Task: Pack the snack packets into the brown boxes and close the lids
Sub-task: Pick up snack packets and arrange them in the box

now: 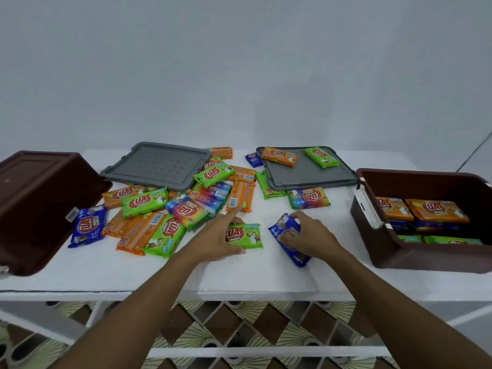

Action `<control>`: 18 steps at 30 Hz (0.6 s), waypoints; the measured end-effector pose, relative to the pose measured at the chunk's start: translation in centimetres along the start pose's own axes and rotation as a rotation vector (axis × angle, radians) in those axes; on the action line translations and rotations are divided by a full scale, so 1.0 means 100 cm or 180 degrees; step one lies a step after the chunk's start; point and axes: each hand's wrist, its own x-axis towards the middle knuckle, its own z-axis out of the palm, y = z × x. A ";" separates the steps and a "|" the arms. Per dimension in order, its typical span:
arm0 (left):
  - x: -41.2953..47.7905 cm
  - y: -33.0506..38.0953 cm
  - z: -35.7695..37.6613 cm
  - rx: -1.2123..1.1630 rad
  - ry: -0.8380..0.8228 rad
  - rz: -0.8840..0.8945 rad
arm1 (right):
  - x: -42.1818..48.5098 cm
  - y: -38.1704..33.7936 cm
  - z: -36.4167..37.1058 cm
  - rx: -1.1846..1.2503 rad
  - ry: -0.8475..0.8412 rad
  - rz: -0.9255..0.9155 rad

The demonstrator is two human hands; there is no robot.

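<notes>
Two bare forearms reach over the near edge of a white worktop [253,278]. The left hand [221,237] grips a green packet [247,235] by its left end, forefinger straight, pointing at the loose pile [170,206]. The right hand [308,235] has its fingers [296,216] curled round a blue packet [294,255], which lies slantwise, far-left to near-right. Both packets rest on the worktop. An open brown box [426,258], partly filled, stands to the right, nearer the right hand. A tipped box [40,209] lies far left, with grey lids [157,163] behind.
</notes>
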 end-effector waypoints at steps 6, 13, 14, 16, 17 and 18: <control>0.002 0.017 -0.002 0.0573 0.0085 0.0253 | 0.001 -0.025 -0.032 0.0334 -0.0094 -0.0265; 0.025 0.074 -0.014 0.0761 0.0250 0.0616 | -0.017 -0.019 -0.119 0.0000 -0.0016 -0.0743; 0.029 0.085 -0.014 0.0735 0.0293 0.0670 | -0.020 -0.012 -0.132 0.0124 0.0035 -0.0689; 0.041 0.107 -0.012 0.0743 0.0387 0.0766 | -0.026 0.005 -0.158 0.0295 0.0251 -0.0641; 0.048 0.120 -0.010 0.0773 0.0426 0.0788 | -0.029 0.017 -0.171 0.0339 0.0363 -0.0622; 0.054 0.133 -0.009 0.0811 0.0450 0.0775 | -0.032 0.028 -0.182 0.0389 0.0447 -0.0604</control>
